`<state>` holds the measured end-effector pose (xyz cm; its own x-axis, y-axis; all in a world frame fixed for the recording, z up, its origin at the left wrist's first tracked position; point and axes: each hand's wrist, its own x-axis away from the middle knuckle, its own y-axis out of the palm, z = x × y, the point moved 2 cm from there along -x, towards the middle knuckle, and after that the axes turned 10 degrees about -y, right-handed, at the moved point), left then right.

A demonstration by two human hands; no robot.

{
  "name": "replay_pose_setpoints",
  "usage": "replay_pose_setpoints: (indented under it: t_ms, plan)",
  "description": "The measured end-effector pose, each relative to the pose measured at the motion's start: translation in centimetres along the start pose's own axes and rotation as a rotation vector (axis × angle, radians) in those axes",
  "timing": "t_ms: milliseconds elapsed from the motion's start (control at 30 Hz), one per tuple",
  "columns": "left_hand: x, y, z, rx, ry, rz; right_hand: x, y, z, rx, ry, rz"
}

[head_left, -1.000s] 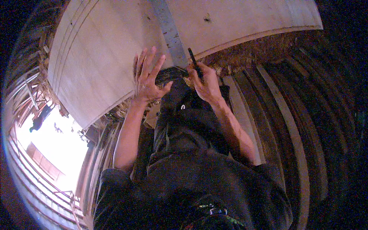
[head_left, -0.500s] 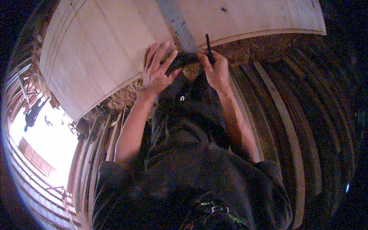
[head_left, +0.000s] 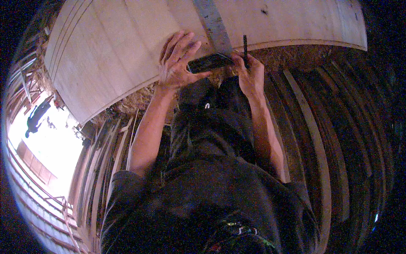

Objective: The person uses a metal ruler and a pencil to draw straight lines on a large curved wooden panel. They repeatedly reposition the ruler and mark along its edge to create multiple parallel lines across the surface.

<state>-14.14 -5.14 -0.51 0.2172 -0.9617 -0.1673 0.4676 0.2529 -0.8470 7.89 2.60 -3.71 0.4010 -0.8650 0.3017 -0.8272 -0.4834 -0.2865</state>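
holds both forearms [head_left: 149,131] out ahead, out of short dark sleeves [head_left: 126,186], leaning slightly inward at left, nearly upright at right. has left hand [head_left: 178,63] back-side up over a pale sheet [head_left: 122,55], fingers apart and slightly bent, pointing away, thumb stuck out toward the right. shows a gap between left thumb and forefinger, with one end of a dark bar [head_left: 209,62] at it; can't tell whether touching the bar. has right hand [head_left: 252,77] just past the sheet's near edge, fingers curled in, clamped on a black stick [head_left: 245,45], one end pointing away beyond the knuckles. puts right thumb and forefinger just beside the near end of a grey metal strip [head_left: 213,25]; can't tell if pressing on it.

see strip lying on the sheet, running from top of view to near edge, ending between the hands, close to right one. see dark bar crosswise at that end; can't tell if joined. note thin dark lines along sheet's left side. note ragged brown material [head_left: 137,99] below near edge, long planks [head_left: 315,131] at right, bright opening [head_left: 55,144] at far left with a person [head_left: 38,118] in silhouette.
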Motion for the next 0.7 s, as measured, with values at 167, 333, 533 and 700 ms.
replay_pose_setpoints:
  t_ms: [167, 333, 533, 700]
  plan:
    - [-0.8, 0.9, -0.6, -0.022, 0.015, -0.057, -0.5, 0.3, 0.2, -0.091, 0.027, 0.037]
    - [-3.8, 0.6, -0.8, -0.068, 0.079, -0.282, -0.7, 1.0, 0.5, -0.084, 0.055, 0.019]
    - [-3.8, 0.9, -1.2, -0.042, 0.100, -0.267, -0.8, 0.4, -1.3, 0.138, 0.061, 0.013]
    - [-3.3, 1.4, -1.7, -0.049, 0.108, -0.261, -0.6, 1.3, 0.0, 0.093, 0.002, 0.042]
